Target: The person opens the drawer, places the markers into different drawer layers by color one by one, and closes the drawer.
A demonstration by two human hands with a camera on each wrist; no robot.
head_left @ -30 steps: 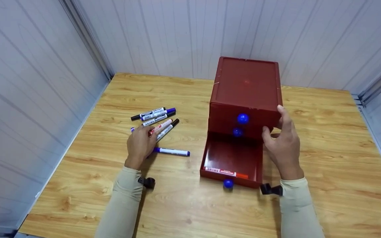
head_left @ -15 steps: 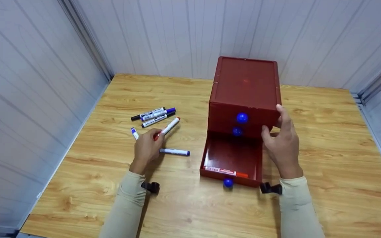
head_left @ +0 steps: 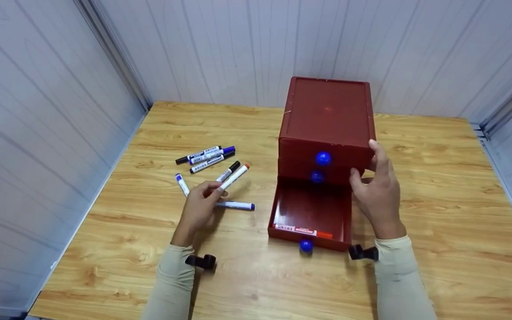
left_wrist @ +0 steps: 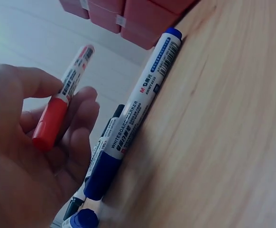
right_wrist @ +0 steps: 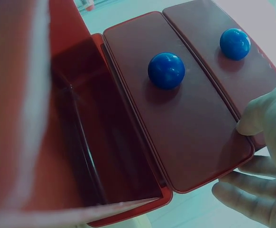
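My left hand [head_left: 199,208] holds a red whiteboard marker [left_wrist: 74,78] between thumb and fingers, its red cap toward the palm. In the head view it is above the loose pens, tip pointing up and right. A blue marker [left_wrist: 138,104] and a black-capped marker [head_left: 228,171] lie just beneath. My right hand [head_left: 381,198] grips the front right corner of a dark red drawer cabinet [head_left: 327,111], thumb on the front and fingers along the side. The bottom drawer [head_left: 314,204] is pulled out, with one red marker [head_left: 296,230] lying along its front wall.
Several black and blue markers [head_left: 207,156] lie grouped at the back left. Another blue-capped marker [head_left: 182,183] lies left of my left hand. Blue ball knobs [head_left: 323,158] stick out from the drawer fronts. Pale panel walls [head_left: 220,49] enclose the wooden table [head_left: 118,258].
My left hand has lifted the red marker off the pile and shifted slightly right, uncovering the black-capped marker beneath. My right hand stays at the cabinet corner.
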